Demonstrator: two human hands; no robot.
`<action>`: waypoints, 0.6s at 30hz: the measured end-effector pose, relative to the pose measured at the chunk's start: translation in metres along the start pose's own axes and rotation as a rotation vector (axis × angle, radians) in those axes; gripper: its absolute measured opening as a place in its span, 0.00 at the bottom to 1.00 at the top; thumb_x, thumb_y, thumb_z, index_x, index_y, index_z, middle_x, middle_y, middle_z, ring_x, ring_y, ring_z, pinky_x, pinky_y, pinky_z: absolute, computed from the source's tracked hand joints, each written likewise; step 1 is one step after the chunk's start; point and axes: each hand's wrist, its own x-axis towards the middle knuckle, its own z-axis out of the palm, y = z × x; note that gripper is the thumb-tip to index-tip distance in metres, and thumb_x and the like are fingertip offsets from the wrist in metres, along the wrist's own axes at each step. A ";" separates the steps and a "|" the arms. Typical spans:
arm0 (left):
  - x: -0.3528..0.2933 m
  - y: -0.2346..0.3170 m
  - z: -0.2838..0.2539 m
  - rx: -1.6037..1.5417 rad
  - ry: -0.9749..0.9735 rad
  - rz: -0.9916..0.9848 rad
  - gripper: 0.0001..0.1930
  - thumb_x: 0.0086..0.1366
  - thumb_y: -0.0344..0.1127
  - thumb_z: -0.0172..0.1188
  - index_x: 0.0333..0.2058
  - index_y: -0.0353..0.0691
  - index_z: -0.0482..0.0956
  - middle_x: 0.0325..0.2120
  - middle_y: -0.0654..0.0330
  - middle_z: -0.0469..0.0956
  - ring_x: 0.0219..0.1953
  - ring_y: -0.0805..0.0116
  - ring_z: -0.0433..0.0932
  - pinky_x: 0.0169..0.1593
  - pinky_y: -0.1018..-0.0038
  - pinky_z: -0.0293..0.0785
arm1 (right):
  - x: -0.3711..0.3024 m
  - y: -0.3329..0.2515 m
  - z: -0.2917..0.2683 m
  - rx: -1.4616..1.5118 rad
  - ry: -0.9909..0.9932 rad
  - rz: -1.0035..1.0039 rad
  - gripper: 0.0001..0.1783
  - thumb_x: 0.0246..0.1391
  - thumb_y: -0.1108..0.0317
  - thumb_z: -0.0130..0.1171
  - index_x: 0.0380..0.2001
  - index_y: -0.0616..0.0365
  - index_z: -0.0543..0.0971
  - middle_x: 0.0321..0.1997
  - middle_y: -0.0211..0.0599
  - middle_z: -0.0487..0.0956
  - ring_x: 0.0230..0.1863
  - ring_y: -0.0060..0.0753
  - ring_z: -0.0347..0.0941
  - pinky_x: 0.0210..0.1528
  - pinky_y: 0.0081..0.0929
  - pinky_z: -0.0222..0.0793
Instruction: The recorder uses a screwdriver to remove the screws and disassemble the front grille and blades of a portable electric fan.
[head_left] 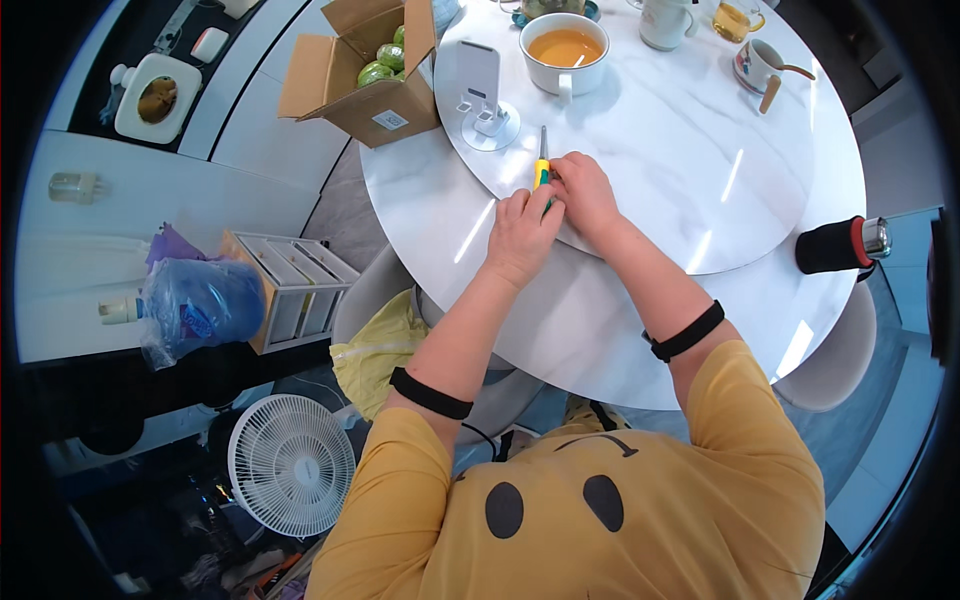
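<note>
Over the near part of the round white marbled table (640, 160), both of my hands meet on a screwdriver (541, 172) with a yellow and green handle. Its metal shaft points away from me. My left hand (522, 238) has its fingers bent round the lower, green end of the handle. From the right, my right hand (585, 195) closes its fingers against the handle's side. The fingers partly cover the handle, so anything small between them is hidden. Just beyond the shaft's left side stands a white phone stand (480, 75) on a round base.
A cardboard box (375, 115) of wrapped green produce sits at the table's left edge. Farther back are a white pot (564, 70) of orange liquid, a mug (757, 65) and a glass cup (735, 22). A dark-sleeved bottle (835, 246) lies at the right edge; a fan (292, 465) stands lower left.
</note>
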 end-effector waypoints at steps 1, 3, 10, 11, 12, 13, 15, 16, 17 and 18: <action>-0.002 0.000 0.002 -0.002 -0.007 -0.019 0.16 0.49 0.26 0.57 0.39 0.42 0.75 0.47 0.63 0.68 0.44 0.60 0.67 0.46 0.67 0.64 | 0.000 0.001 0.000 0.038 0.000 -0.002 0.11 0.42 0.75 0.58 0.33 0.57 0.78 0.32 0.41 0.74 0.38 0.44 0.71 0.41 0.37 0.69; -0.005 0.000 0.008 -0.023 -0.042 -0.058 0.17 0.50 0.25 0.56 0.41 0.42 0.74 0.48 0.62 0.67 0.46 0.59 0.67 0.48 0.66 0.63 | 0.000 0.004 -0.002 0.119 0.012 0.031 0.12 0.43 0.76 0.57 0.36 0.58 0.78 0.33 0.41 0.75 0.38 0.43 0.71 0.42 0.36 0.69; -0.007 -0.004 0.015 -0.064 -0.204 -0.191 0.23 0.55 0.25 0.53 0.52 0.44 0.68 0.55 0.56 0.62 0.51 0.54 0.66 0.55 0.61 0.62 | 0.003 0.017 -0.007 0.338 0.045 0.177 0.15 0.51 0.77 0.52 0.44 0.58 0.76 0.38 0.42 0.76 0.41 0.41 0.74 0.44 0.32 0.70; -0.008 -0.004 0.012 -0.060 -0.190 -0.192 0.23 0.55 0.25 0.53 0.52 0.44 0.68 0.55 0.56 0.62 0.51 0.54 0.66 0.55 0.61 0.62 | 0.003 0.021 -0.005 0.367 0.049 0.159 0.15 0.52 0.76 0.52 0.44 0.57 0.76 0.38 0.42 0.76 0.41 0.41 0.73 0.45 0.32 0.69; -0.010 -0.005 0.009 -0.112 -0.174 -0.187 0.24 0.56 0.26 0.54 0.53 0.44 0.67 0.56 0.53 0.61 0.52 0.53 0.66 0.55 0.60 0.62 | 0.003 0.024 -0.003 0.359 0.041 0.179 0.15 0.52 0.76 0.52 0.44 0.57 0.76 0.38 0.42 0.76 0.41 0.41 0.73 0.45 0.32 0.69; -0.013 -0.006 0.005 -0.156 -0.176 -0.202 0.25 0.56 0.28 0.54 0.54 0.44 0.67 0.57 0.51 0.60 0.53 0.51 0.66 0.55 0.60 0.62 | 0.003 0.029 -0.001 0.353 0.038 0.185 0.16 0.52 0.76 0.51 0.45 0.57 0.76 0.39 0.42 0.77 0.42 0.41 0.73 0.46 0.32 0.69; -0.023 -0.004 -0.006 -0.139 -0.128 -0.208 0.25 0.56 0.29 0.55 0.55 0.44 0.66 0.58 0.50 0.59 0.53 0.49 0.65 0.56 0.59 0.62 | 0.003 0.039 0.005 0.312 0.068 0.173 0.17 0.52 0.76 0.52 0.47 0.57 0.75 0.42 0.43 0.77 0.45 0.40 0.73 0.50 0.32 0.68; -0.035 -0.003 -0.017 -0.113 -0.132 -0.237 0.26 0.55 0.30 0.56 0.55 0.44 0.65 0.59 0.48 0.58 0.54 0.47 0.65 0.56 0.59 0.62 | 0.001 0.042 0.009 0.291 0.091 0.153 0.18 0.52 0.75 0.52 0.48 0.57 0.75 0.44 0.43 0.77 0.47 0.39 0.73 0.51 0.31 0.68; -0.049 -0.002 -0.030 -0.150 -0.128 -0.248 0.26 0.56 0.30 0.56 0.55 0.43 0.66 0.59 0.47 0.58 0.53 0.46 0.65 0.56 0.58 0.63 | 0.003 0.047 0.010 0.276 0.069 0.205 0.19 0.53 0.73 0.53 0.50 0.58 0.74 0.47 0.43 0.76 0.50 0.37 0.72 0.54 0.29 0.66; -0.065 0.001 -0.045 -0.181 -0.164 -0.281 0.25 0.56 0.31 0.56 0.55 0.43 0.66 0.59 0.46 0.57 0.53 0.45 0.65 0.56 0.58 0.63 | 0.002 0.048 0.011 0.327 0.074 0.213 0.19 0.55 0.71 0.52 0.51 0.59 0.74 0.49 0.42 0.76 0.51 0.35 0.72 0.55 0.28 0.65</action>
